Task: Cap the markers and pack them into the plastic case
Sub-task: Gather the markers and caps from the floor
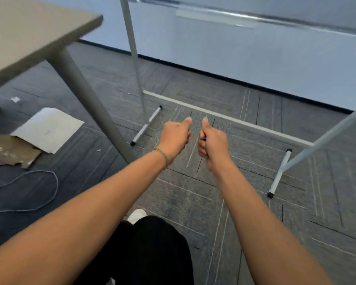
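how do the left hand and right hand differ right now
The left hand wears a thin band at the wrist; the right hand shows none. The right hand grips a small dark thing, barely visible between its fingers, likely a marker; whether the left hand holds anything cannot be told. Both are curled into fists with thumbs pointing forward, close together but apart, over the carpet.

This looks like an office: grey carpet tiles (193, 192), a beige table (29, 33) on a metal leg, a whiteboard stand (224, 118), a pale wall (255, 58) and a loose cable (39, 182).
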`<state>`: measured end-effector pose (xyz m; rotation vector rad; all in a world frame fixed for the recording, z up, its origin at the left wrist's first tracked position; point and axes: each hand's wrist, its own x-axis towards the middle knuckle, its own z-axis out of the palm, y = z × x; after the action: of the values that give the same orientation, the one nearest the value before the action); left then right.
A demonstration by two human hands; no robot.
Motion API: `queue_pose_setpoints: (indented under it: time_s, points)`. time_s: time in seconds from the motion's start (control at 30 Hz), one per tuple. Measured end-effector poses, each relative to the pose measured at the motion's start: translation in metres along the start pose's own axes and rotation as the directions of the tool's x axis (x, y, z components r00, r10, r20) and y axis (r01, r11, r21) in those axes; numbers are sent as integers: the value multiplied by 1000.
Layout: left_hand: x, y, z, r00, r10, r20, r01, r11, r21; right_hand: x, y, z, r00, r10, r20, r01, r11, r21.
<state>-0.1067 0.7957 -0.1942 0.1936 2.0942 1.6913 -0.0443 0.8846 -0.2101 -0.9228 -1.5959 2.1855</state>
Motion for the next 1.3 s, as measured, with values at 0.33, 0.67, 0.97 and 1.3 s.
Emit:
queue_pose_setpoints:
  time_s: [0.33,0.67,0.97,1.3]
  points:
    - [-99,137,-98,932,301,-200,-311,950,-21,-102,-133,97,940,-316,130,328,940,-90]
    - [-173,186,-255,780,415,-469,-445,894,51,-207,-171,252,805,-450,387,511,857,-64]
    - [-193,172,-400,672,366,-644,-456,890,31,-248,-149,401,782,-328,530,388,922,-3]
    - [-142,133,-526,599,178,-781,-369,927,-72,-222,-106,544,747,-235,622,359,930,-79]
